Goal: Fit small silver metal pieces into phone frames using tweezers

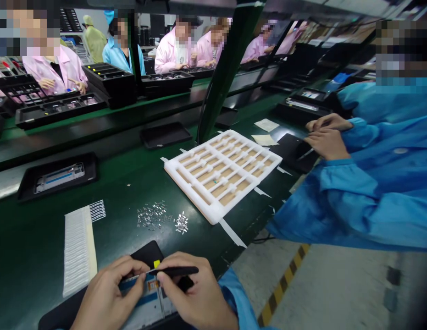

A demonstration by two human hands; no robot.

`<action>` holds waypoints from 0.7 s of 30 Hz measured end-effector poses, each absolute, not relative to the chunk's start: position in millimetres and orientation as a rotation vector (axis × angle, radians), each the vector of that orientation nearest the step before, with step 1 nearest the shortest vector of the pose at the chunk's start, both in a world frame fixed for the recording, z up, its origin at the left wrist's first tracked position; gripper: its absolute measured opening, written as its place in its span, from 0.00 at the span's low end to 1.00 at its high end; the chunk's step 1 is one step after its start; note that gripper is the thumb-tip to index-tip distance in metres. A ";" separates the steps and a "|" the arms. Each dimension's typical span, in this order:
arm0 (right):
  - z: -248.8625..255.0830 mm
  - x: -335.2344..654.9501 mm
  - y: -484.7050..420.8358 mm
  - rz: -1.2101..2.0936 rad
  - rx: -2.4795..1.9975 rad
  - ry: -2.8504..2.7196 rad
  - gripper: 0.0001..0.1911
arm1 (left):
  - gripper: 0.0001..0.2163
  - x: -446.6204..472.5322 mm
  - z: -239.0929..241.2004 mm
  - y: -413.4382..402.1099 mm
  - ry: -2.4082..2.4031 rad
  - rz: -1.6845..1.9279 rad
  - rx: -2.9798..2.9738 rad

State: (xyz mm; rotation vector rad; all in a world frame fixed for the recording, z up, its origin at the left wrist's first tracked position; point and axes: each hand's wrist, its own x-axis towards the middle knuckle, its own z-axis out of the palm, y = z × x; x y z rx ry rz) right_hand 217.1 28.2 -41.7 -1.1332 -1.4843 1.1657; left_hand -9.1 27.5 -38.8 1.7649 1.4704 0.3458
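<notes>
Foam tray (185,195): white lattice, tan cells. Below tray: black tweezers (179,271); white panel (139,305), blue stripes. Right of tray: co-worker's blue sleeve (337,215).

bright even light, faint shadows, edges warped (fisheye, probably)

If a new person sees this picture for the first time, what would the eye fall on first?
The white foam tray stands out on the green workbench, with small metal parts scattered near it. At the bottom, the left hand holds a phone frame, and the right hand holds black tweezers. A co-worker's blue sleeve fills the right side.
</notes>
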 end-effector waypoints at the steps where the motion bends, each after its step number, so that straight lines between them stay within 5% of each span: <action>1: -41.5 217.3 27.3 1.145 -1.115 -1.492 0.07 | 0.12 -9.3 -38.7 26.8 1.469 0.345 1.759; 21: -50.2 215.4 13.5 0.669 -0.889 -1.848 0.09 | 0.12 -7.3 -38.1 23.0 1.499 0.377 1.812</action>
